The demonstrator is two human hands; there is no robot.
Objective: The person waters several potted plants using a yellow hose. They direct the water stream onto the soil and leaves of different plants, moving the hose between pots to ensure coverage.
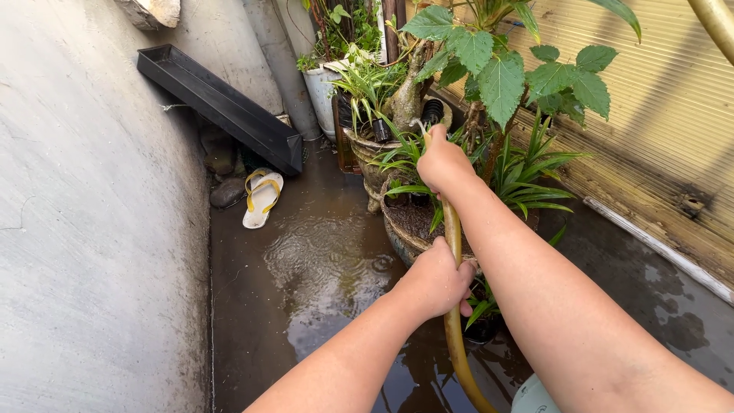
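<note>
Gripping a yellow-green hose [453, 229] with both hands, the person stands over a wet concrete floor [306, 291] in a narrow yard. The right hand [442, 162] is the forward one, fist wrapped around the hose close to its outlet end, held above a cluster of potted plants. The left hand [437, 283] is clenched on the same hose lower down and nearer the body.

The hose runs nearly straight between the two fists, its long axis rising from the left hand up and away to the right hand. Below the left hand it curves down toward the lower edge of the view and out of sight. The outlet itself is hidden behind the right fist, so I cannot tell exactly which way it points, though it sits right over the round pot [405, 237] with dark soil and striped, grassy leaves.

Water ripples on the floor to the left of that pot. Farther left a white and yellow sandal [261, 199] lies by the grey wall [92, 229], under a black trough [222, 107] leaning against it. A broad-leafed plant [497, 76] rises just beyond the right hand.
</note>
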